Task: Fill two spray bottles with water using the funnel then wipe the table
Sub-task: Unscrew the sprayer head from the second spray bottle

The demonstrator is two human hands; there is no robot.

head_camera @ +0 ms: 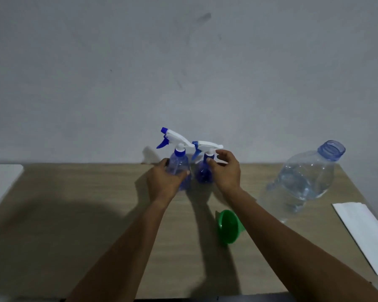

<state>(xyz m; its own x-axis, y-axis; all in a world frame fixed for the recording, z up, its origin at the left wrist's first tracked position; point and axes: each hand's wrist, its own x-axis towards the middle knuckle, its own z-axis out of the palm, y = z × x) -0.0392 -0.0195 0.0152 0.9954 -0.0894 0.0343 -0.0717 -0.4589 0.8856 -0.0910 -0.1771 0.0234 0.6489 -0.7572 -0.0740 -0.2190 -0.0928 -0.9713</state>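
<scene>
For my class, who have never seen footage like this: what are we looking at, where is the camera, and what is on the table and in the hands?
There is no machine: one camera worn on a person's head looks down at their bare arms. The left hand grips the left spray bottle. The right hand is at the neck of the right spray bottle; whether it grips is unclear. On the wooden table are a green funnel on its side, a big uncapped water bottle and a white sheet.
</scene>
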